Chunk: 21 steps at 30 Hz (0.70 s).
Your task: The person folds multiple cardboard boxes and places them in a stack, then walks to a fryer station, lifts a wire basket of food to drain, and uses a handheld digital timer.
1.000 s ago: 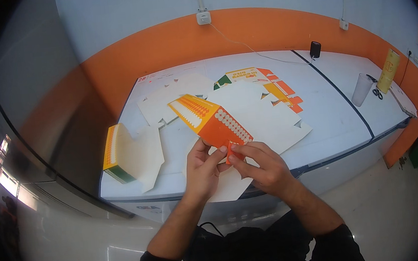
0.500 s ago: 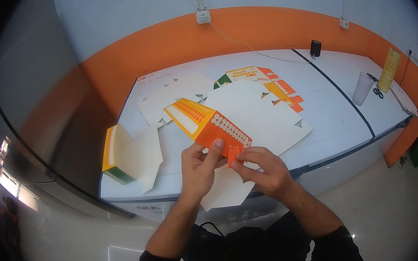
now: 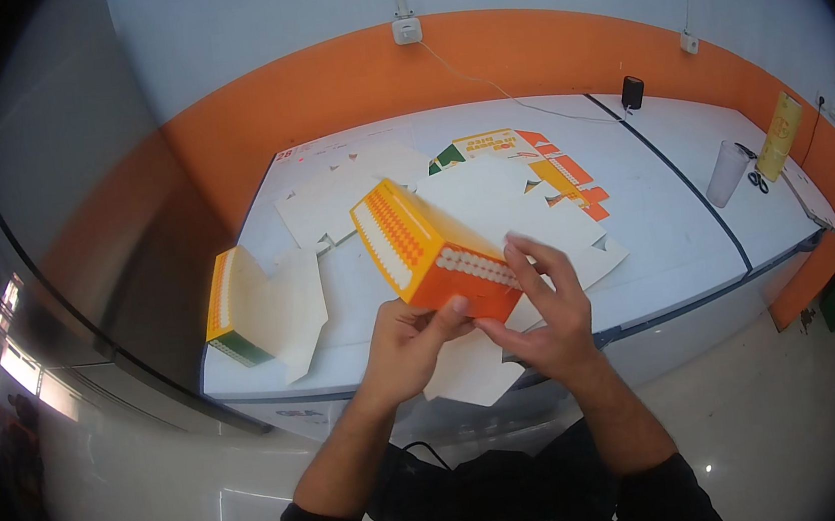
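A partly folded yellow and orange cardboard carton (image 3: 470, 286) with rows of pale dots is held up in front of me, above the near edge of the table. My left hand (image 3: 401, 352) grips its lower edge, thumb laid on the orange side. At the carton's right end my right hand (image 3: 564, 322) holds it, thumb at the bottom edge and fingers by the upper corner. A pale unprinted flap (image 3: 474, 376) hangs beneath the carton, between my hands. Another partly folded carton (image 3: 235, 344), yellow, orange and green outside, stands on the table's left side.
Flat white cardboard blanks (image 3: 523, 205) cover the table's middle, with a printed blank (image 3: 562, 178) behind. Farther right are a pale cup (image 3: 727, 175), scissors (image 3: 758, 183) and a yellow cylinder (image 3: 780, 137). A small black device (image 3: 632, 92) with a cord sits at the back.
The small orange flap that my right hand pinched is now up against the carton's end. My right fingers have spread upward, and the carton is turned with its orange side more toward me.
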Available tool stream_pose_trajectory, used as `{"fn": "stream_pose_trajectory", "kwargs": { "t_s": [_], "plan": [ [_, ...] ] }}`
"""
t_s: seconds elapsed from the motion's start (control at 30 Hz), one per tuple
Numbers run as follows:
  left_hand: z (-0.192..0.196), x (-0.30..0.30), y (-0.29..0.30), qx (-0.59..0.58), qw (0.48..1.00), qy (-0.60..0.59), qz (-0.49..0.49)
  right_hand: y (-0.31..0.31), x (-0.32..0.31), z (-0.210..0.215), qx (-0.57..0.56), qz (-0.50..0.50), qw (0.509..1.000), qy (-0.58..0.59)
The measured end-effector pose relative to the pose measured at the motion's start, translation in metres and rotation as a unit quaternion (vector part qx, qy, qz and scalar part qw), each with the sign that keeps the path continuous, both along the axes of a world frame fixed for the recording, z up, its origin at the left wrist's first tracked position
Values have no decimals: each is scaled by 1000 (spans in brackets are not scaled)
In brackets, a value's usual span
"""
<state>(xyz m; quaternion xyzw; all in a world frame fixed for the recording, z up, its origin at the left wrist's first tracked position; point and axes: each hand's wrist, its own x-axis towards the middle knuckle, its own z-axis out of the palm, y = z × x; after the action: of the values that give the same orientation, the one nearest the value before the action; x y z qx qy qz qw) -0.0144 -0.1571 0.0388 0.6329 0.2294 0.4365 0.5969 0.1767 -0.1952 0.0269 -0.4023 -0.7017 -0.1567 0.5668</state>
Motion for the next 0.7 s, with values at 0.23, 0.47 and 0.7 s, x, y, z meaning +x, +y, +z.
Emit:
{"fn": "stream_pose_trajectory", "kwargs": {
  "t_s": [0.23, 0.47, 0.7],
  "plan": [
    [2, 3, 0, 7, 989, -143, -46, 1, 8, -26, -44, 79, 995, 40],
    [-22, 26, 5, 455, 853, 249, 61, -6, 17, -9, -80, 264, 918, 286],
    [-24, 29, 21, 436, 873, 219, 22, -3, 32, -16, 3, 47, 986, 158]
  ]
}}
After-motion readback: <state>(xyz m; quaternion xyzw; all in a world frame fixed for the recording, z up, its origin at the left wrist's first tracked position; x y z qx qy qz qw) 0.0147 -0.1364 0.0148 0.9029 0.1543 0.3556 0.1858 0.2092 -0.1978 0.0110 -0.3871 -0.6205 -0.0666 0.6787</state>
